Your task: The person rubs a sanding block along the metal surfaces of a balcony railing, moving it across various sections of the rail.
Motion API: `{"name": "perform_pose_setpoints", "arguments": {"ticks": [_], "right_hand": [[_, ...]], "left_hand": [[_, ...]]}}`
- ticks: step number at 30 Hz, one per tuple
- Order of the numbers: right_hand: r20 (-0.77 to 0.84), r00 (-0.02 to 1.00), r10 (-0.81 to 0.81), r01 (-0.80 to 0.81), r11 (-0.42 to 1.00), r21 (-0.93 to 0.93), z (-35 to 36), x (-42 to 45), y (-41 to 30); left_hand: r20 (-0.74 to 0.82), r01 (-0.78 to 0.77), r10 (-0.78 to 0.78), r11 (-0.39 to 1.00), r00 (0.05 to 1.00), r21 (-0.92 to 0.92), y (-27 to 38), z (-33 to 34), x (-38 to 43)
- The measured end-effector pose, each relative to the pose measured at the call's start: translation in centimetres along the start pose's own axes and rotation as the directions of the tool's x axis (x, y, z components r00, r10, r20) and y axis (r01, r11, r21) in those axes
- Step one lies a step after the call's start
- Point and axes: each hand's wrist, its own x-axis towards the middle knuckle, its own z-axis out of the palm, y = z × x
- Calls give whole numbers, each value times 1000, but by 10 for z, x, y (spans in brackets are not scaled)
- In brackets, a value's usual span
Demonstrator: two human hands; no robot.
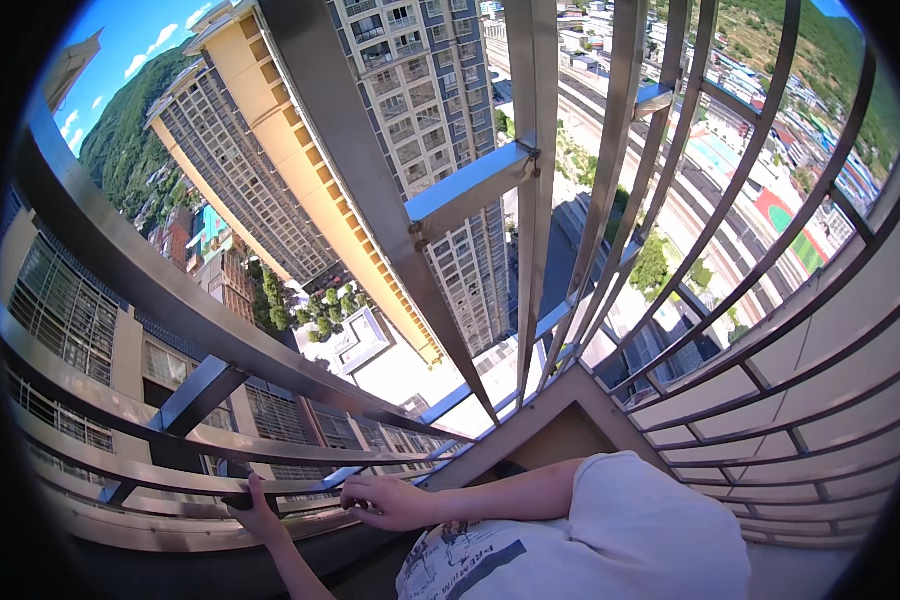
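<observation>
At the lower left, my left hand (259,517) is around a small dark object (235,501), beside the lower metal bars of a window guard (195,478). What the object is cannot be made out. To its right, my right hand (386,502) is bent with curled fingers close to the same bars. Whether it touches a bar or holds something small is unclear. My right forearm crosses in front of my white printed shirt (615,525).
Metal guard bars (538,187) surround me in front and on both sides, meeting at a corner ledge (570,390). Beyond them is a long drop to the ground (450,420), with apartment towers (435,97) and a road. A tiled wall (780,375) stands at right.
</observation>
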Motion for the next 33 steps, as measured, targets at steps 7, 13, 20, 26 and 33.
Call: {"name": "perform_pose_setpoints", "arguments": {"ticks": [7,13,20,26,33], "right_hand": [[-18,1000,3,-3,1000,5,6,-7,11],[-42,998,-35,38,997,73,16,4,11],[-88,991,-101,96,994,-57,-3,0,65],[-97,993,-70,67,997,-36,29,-54,11],[-139,989,-45,29,993,-117,17,-28,44]], "left_hand": [[177,81,-96,993,980,89,-13,7,30],[-119,-309,336,929,934,202,-137,-41,34],[68,-355,349,929,935,101,-73,27,-7],[9,-487,489,869,872,86,-77,17,-23],[65,-425,420,898,905,112,-36,20,0]]}}
